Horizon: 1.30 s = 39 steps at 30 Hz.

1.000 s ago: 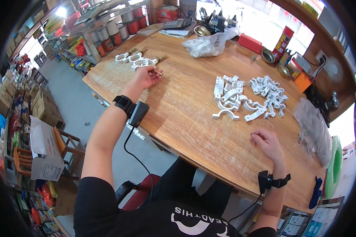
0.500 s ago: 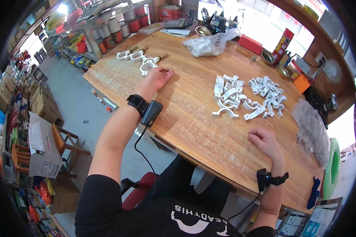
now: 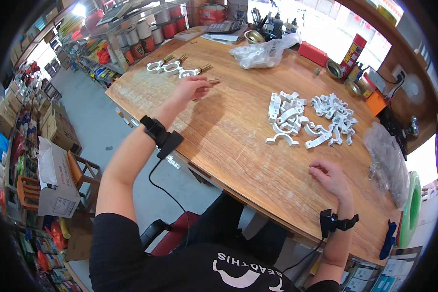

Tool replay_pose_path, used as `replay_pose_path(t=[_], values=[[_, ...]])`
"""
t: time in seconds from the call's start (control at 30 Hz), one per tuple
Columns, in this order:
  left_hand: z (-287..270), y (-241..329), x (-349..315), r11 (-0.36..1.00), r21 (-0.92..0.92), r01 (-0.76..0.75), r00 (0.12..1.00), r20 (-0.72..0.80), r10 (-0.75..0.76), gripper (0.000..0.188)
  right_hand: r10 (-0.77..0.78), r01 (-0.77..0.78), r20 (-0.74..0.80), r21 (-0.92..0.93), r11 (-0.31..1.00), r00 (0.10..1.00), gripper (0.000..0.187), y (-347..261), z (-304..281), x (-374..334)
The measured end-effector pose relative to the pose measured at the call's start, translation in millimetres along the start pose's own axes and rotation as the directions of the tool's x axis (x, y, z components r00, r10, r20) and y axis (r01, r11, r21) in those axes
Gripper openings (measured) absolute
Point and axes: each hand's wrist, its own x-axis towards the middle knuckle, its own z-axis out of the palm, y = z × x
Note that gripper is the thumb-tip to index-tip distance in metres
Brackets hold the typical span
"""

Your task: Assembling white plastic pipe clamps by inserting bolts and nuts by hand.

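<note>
My left hand (image 3: 192, 88) is over the far left of the table, its fingers closed at the brass screws (image 3: 214, 81) of a pipe clamp whose white ring is hidden behind the hand. Beside it lie several more white ring clamps with brass screws, among them the leftmost clamp (image 3: 155, 66) and the one next to it (image 3: 172, 68). My right hand (image 3: 328, 176) rests on the table at the right with fingers curled in and nothing seen in them. Beyond it lies a heap of white half-ring clamp pieces (image 3: 289, 114), with a second heap of smaller white pieces (image 3: 333, 112) to its right.
A clear plastic bag (image 3: 260, 53) and a red box (image 3: 312, 53) lie at the back. At the right are a spray can (image 3: 354, 56), an orange box (image 3: 375, 103) and another plastic bag (image 3: 387, 155). Shelves with paint cans (image 3: 146, 41) stand at the far left.
My left hand has lifted and its outstretched fingers have curled in, now covering the nearest clamp's ring. The right hand is nearly still. The whole view has shifted slightly.
</note>
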Motion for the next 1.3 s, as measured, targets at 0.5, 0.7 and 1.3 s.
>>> replay_pose_path(t=[0.5,0.7,1.3], values=[[-38,41,54,-0.256,0.937,-0.236,0.963,0.261,0.069,0.024,0.022,-0.023,-0.016,-0.059,0.998,1.0,0.015,-11,2,4],[-45,51,47,-0.413,0.685,-0.6,0.775,0.625,-0.091,0.025,0.061,-0.061,-0.004,-0.054,0.997,0.998,0.015,-14,1,6],[-170,83,116,-0.178,0.978,0.109,0.983,-0.079,0.167,0.041,0.164,-0.165,-0.048,-0.01,0.986,0.985,0.016,-1,-1,10]])
